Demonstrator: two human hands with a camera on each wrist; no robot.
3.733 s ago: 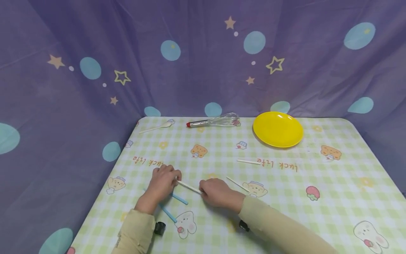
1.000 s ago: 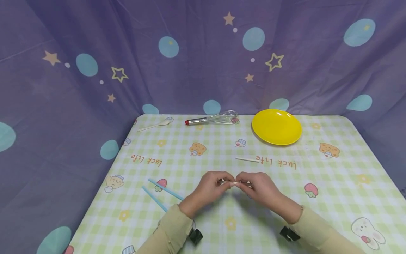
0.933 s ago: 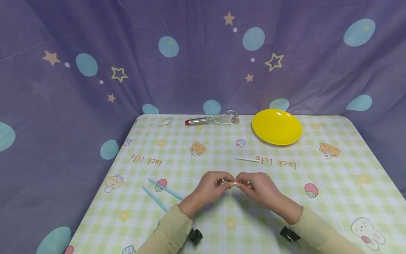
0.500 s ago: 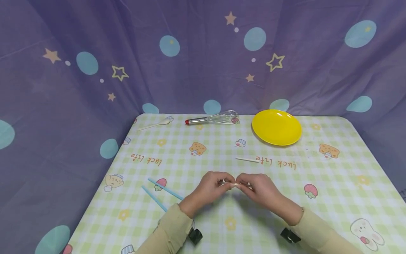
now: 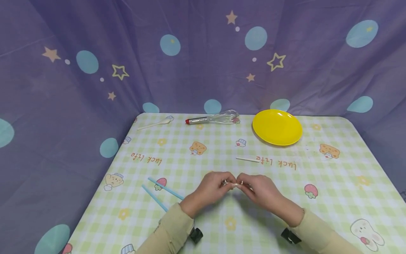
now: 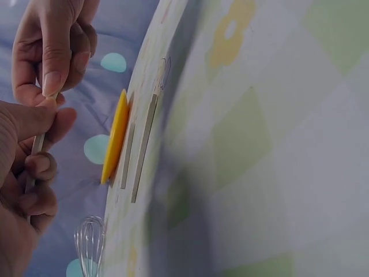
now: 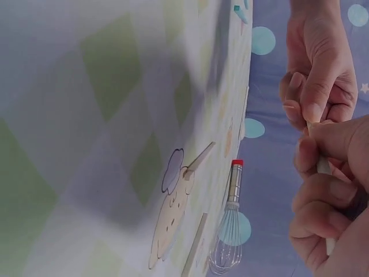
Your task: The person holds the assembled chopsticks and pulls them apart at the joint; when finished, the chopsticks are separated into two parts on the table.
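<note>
Both hands hold a pale wooden stick, like a piece of chopstick (image 6: 37,144), just above the table. My left hand (image 5: 210,187) pinches it between thumb and fingers, with the rest of the stick running along its curled fingers. My right hand (image 5: 261,190) grips it the same way, and the thumbs meet near the middle. In the right wrist view the stick (image 7: 324,167) passes down through the right hand's fingers. Whether it is whole or cracked there is hidden. Beyond the hands lies a short pale stick (image 5: 247,159); a second loose stick (image 6: 144,147) shows in the left wrist view.
Two light blue chopsticks (image 5: 166,188) lie left of the hands, partly under the left forearm. Along the back edge are a pale spoon (image 5: 155,124), a whisk (image 5: 212,118) and a yellow plate (image 5: 277,127). A purple curtain (image 5: 203,70) hangs behind the table.
Since the earliest frame, the left hand has moved right, off the blue chopsticks, and both hands have come together on the stick. Over the last second they have barely moved.
</note>
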